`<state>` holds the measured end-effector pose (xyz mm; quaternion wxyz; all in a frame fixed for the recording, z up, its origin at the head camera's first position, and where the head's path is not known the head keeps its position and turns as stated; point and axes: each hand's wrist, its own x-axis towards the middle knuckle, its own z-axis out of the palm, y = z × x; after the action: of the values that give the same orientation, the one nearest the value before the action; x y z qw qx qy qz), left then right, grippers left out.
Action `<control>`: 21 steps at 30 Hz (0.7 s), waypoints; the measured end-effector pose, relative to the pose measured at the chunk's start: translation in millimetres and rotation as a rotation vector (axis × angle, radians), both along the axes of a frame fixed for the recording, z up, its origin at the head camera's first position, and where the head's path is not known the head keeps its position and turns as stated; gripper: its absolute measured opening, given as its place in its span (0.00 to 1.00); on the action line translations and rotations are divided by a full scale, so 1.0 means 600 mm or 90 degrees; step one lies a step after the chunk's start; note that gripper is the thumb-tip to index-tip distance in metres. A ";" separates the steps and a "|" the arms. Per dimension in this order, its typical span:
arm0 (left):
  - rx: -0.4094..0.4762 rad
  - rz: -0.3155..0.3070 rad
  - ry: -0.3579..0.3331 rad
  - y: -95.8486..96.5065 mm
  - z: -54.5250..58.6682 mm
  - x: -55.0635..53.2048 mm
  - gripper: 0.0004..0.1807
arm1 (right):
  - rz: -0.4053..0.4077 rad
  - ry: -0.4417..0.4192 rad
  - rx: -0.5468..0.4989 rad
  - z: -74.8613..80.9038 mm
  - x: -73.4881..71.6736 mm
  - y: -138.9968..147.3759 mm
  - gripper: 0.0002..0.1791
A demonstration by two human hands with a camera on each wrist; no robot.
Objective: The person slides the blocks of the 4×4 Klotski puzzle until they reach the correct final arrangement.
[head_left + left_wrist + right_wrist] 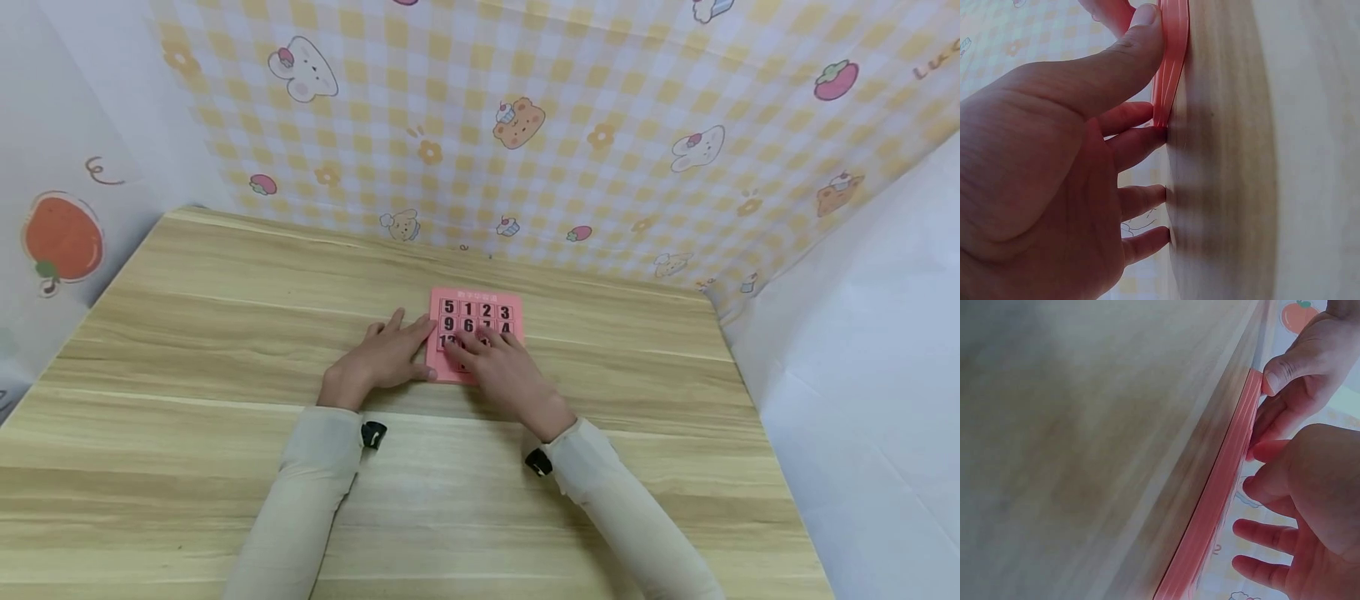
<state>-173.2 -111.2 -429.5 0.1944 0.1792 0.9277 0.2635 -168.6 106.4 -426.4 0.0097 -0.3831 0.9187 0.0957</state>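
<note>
- At left, a person's left hand (382, 354), its grip spread, rests by the puzzle on the table (225, 350), thumb touching the near-left corner.
- At center, the pink number puzzle (471, 321) lies flat on the wood-grain table, its top row reading 5, 1, 2, 3.
- At right, the right hand (506, 371), its grip also spread, reaches across the puzzle's lower tiles, partly covering them.

Bright head view, dimmer wrist views
</note>
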 end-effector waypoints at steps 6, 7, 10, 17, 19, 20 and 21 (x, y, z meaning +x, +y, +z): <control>-0.001 0.003 0.004 0.000 0.000 0.000 0.46 | -0.017 -0.007 0.013 -0.003 -0.008 -0.008 0.25; -0.002 0.002 0.005 0.000 0.000 0.000 0.46 | -0.017 -0.007 0.013 -0.003 -0.008 -0.009 0.25; -0.005 -0.002 0.008 0.001 0.001 -0.001 0.46 | -0.018 -0.005 0.010 -0.005 -0.010 -0.011 0.25; -0.006 0.000 0.003 0.000 -0.001 -0.004 0.47 | -0.018 -0.012 0.005 -0.003 -0.010 -0.015 0.24; -0.005 -0.001 0.005 0.001 -0.001 -0.003 0.47 | -0.017 -0.012 0.007 -0.002 -0.010 -0.015 0.24; -0.004 -0.001 0.006 0.001 -0.001 -0.003 0.47 | -0.017 -0.013 0.009 -0.002 -0.010 -0.016 0.24; -0.004 -0.001 0.006 0.001 -0.001 -0.003 0.46 | -0.018 -0.016 0.011 -0.002 -0.010 -0.016 0.24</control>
<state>-174.7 -110.6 -430.1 0.1906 0.1806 0.9293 0.2596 -174.3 96.9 -427.5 0.0255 -0.3710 0.9230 0.0987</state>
